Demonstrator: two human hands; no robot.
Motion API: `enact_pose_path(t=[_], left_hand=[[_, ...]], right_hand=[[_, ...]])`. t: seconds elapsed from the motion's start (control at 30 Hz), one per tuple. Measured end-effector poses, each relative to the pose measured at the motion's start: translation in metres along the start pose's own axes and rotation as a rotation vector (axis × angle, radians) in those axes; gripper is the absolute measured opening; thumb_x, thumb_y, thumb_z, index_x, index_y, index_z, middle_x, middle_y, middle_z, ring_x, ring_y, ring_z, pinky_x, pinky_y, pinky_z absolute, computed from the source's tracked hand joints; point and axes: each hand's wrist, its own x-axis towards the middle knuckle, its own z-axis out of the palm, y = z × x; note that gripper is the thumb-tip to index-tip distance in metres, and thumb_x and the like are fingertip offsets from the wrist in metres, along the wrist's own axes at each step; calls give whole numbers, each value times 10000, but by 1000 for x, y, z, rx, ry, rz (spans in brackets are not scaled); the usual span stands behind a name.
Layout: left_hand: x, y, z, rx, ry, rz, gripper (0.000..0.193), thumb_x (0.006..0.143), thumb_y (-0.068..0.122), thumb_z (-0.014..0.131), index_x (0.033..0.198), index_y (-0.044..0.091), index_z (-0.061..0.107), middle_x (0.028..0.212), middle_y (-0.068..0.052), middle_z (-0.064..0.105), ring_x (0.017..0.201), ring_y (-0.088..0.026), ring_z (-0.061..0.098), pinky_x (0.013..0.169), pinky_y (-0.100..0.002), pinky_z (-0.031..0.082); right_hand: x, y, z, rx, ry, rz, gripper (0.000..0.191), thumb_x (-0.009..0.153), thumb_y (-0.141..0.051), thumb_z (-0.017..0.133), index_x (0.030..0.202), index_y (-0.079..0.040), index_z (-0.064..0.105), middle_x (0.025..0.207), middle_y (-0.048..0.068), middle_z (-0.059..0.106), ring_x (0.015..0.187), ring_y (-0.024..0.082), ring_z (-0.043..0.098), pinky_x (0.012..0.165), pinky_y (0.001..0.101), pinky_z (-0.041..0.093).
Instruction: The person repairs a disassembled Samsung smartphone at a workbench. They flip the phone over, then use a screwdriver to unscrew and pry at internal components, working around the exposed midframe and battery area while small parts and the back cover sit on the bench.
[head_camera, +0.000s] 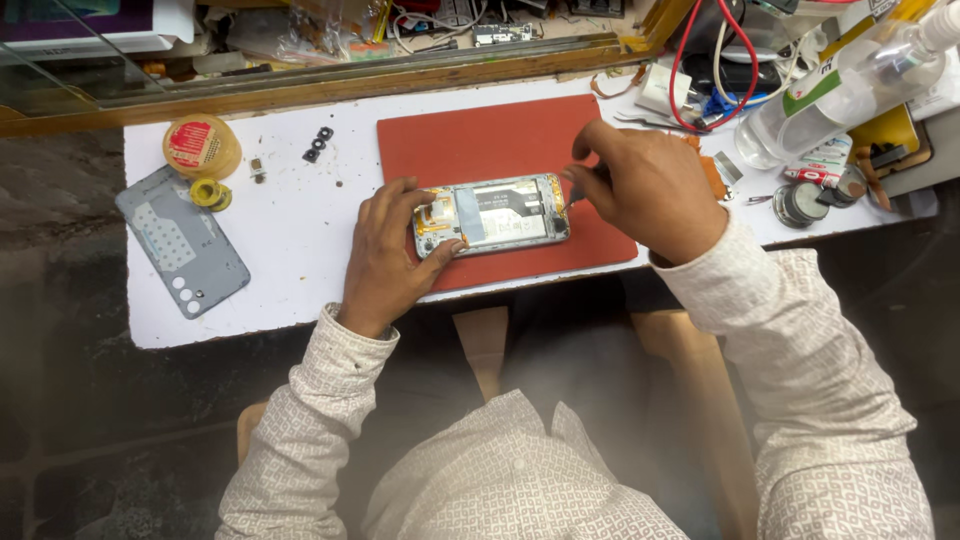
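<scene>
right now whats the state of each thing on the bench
silver smartphone: back cover off, insides showing, lying flat on the red mat
left hand: pressing the phone's left end
right hand: fingers pinched at the phone's right end
grey back cover: detached, lying flat
clear plastic bottle: lying tilted

A single head-worn camera looked almost straight down from above the seated person, close over the white desk (290, 240). It faced forward toward the cluttered wooden shelf edge (330, 85) at the top, with the person's patterned sleeves filling the bottom.
</scene>
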Motion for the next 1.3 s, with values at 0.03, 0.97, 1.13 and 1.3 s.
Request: enact_pose_path(t=[0.03,0.97,1.13,1.3], left_hand=[[1,0,0,-2,4,5,618,843,380,845,1294,41,593,1436,-203,528,1316,-386,503,1103,-500,432],[0,9,-6,-67,92,29,507,865,301,858,1242,51,628,1430,-166,524,1330,-364,495,1118,-480,448],[0,8,-6,-90,89,50,474,836,268,865,1206,54,660,1339,-134,574,1246,-321,540,1077,-441,476],[-1,8,-7,-91,109,111,377,841,237,866,1136,58,713,1182,-93,642,1084,-272,576,963,-393,492]], right_hand=[[1,0,0,45,-12,-11,134,977,-92,700,1083,-84,618,913,94,711,814,279,725,703,389,554],[-26,-10,-9,301,55,-37,206,891,85,679,1071,7,619,1020,114,685,904,230,717,784,319,572],[-27,-21,1,472,168,-50,230,913,106,704,1102,3,625,1075,101,695,932,193,697,826,285,580],[-18,-40,35,694,200,-117,244,922,126,688,1121,11,603,1115,127,684,1005,198,695,871,287,581]])
